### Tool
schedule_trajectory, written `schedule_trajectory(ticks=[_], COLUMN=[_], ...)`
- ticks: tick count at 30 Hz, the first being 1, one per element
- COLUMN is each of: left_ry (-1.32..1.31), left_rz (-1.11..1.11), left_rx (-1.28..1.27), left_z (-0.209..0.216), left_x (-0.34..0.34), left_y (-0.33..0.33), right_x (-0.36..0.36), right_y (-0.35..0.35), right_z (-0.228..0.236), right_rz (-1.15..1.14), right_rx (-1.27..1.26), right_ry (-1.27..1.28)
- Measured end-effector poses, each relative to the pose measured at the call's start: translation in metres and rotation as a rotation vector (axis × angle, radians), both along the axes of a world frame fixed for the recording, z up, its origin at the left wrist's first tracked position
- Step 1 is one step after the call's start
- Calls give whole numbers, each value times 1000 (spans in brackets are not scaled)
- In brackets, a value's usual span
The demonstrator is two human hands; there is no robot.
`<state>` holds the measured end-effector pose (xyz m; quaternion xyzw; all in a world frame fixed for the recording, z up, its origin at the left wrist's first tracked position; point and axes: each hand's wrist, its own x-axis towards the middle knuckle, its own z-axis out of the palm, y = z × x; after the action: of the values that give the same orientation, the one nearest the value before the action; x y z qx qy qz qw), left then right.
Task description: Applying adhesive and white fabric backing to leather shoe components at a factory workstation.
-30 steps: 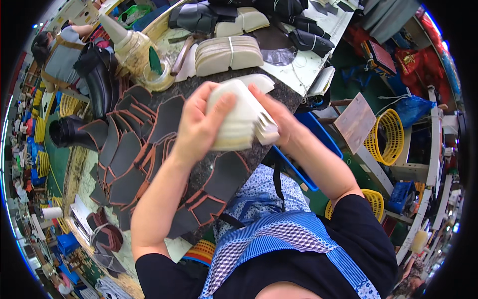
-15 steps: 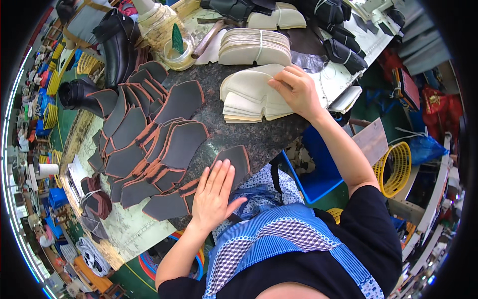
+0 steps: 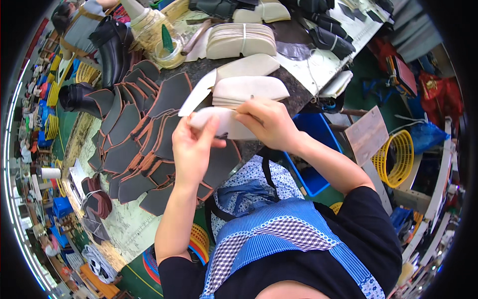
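In front of me, both hands hold a cream shoe lining piece [image 3: 228, 119] raised over the bench edge. My left hand [image 3: 195, 144] grips its left end, thumb on top. My right hand [image 3: 269, 119] pinches the right part with bent fingers. Just beyond lies a small stack of cream lining pieces [image 3: 251, 88], with further loose cream pieces [image 3: 249, 65] fanned behind it. Left of my hands, many dark grey shoe upper pieces [image 3: 122, 159] with orange edges overlap in rows. One grey piece [image 3: 222, 162] lies partly hidden under my left hand.
A tied bundle of cream pieces [image 3: 241, 41] and a glue pot [image 3: 169, 54] with a green-handled tool stand at the back. Black boots [image 3: 112, 50] are at the far left. A blue bin [image 3: 316, 172] and a yellow basket [image 3: 393, 158] sit right of the bench. Another person [image 3: 84, 25] is beyond.
My left hand has lifted off the grey piece and joined the right on a cream piece. That piece has come off the stack toward me; the remaining cream pieces have spread.
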<state>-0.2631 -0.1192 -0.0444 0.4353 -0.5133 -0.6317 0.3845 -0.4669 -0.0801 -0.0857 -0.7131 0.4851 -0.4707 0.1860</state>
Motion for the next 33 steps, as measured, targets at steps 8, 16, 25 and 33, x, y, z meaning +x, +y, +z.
schedule_trajectory(ticks=[8, 16, 25, 33], left_ry=[9, 158, 135, 157], left_rz=[-134, 86, 274, 74], left_rx=[13, -189, -33, 8], left_z=[-14, 17, -7, -17], left_x=[-5, 49, 98, 100], left_y=[-4, 33, 70, 78], right_x=[2, -36, -117, -80], right_y=[-44, -93, 36, 174], right_z=[26, 92, -5, -317], right_rz=[-130, -75, -654, -363], right_rx=[-315, -190, -7, 1256], right_ry=[180, -522, -162, 420])
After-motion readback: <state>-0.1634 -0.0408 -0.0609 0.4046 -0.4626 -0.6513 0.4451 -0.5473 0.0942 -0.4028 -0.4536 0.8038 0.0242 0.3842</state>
